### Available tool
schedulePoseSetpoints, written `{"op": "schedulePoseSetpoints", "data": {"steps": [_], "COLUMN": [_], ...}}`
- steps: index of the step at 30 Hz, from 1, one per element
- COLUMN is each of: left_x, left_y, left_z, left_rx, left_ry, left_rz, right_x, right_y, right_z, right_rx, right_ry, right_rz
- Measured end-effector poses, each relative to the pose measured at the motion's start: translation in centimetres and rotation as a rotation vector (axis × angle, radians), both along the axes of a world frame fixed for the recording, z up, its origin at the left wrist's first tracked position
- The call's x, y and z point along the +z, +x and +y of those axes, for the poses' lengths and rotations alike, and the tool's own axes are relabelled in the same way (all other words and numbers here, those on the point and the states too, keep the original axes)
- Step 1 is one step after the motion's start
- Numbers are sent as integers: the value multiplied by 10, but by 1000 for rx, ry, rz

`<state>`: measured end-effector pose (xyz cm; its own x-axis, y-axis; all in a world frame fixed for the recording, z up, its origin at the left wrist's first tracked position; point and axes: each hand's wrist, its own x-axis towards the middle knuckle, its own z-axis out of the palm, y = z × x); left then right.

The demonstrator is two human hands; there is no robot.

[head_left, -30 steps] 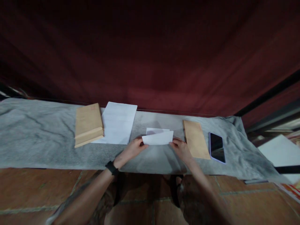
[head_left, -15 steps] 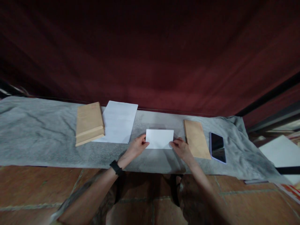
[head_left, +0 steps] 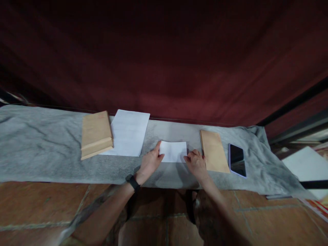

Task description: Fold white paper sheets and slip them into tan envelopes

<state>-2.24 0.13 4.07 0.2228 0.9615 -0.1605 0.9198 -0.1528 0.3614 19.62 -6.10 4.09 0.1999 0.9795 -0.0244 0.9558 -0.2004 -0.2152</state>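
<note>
A small white sheet of paper (head_left: 173, 152), apparently folded, is between my hands over the grey cloth. My left hand (head_left: 151, 160) grips its left edge, with the thumb on top near the lower corner and a finger at the upper corner. At the lower right corner, my right hand (head_left: 196, 163) pinches the sheet with its fingers curled in. Just right of that hand lies a stack of brown envelopes (head_left: 215, 152). To the left rests a pile of larger white paper (head_left: 130, 133), partly under another stack of brown envelopes (head_left: 96, 130).
A phone (head_left: 237, 160) in a light purple case lies right of the envelopes. The grey cloth (head_left: 46, 147) covers a long, narrow surface. Behind it hangs a dark red curtain (head_left: 164, 68). Below is a tiled floor (head_left: 38, 201); a white panel (head_left: 306, 164) stands at the far right.
My left hand has turned and slid up along the sheet's left edge. The sheet looks slightly narrower and bowed at its top edge. My right fingers have curled in more.
</note>
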Motion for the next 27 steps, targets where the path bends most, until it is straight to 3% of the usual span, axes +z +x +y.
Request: {"op": "schedulePoseSetpoints", "data": {"steps": [6,12,17,20,27], "left_x": [1,3,3,1,-9], "left_y": [3,4,5,5,4], "left_z": [-1,-4,-7,-9,-15], "left_rx": [-64,-103,-130,-141,-194], "left_ry": [7,25,78,118,247], "left_rz": [45,92,100,101,98], "right_x": [-1,-14,-32,-42,-53], "right_y": [-2,0,-16,-34,-53], "right_z": [-1,-1,0,-2,-3], "right_rx": [6,-25,154,283,263], "right_ry": [26,167,318,316,309], "right_rz": [-61,-91,-53,-23,-64]}}
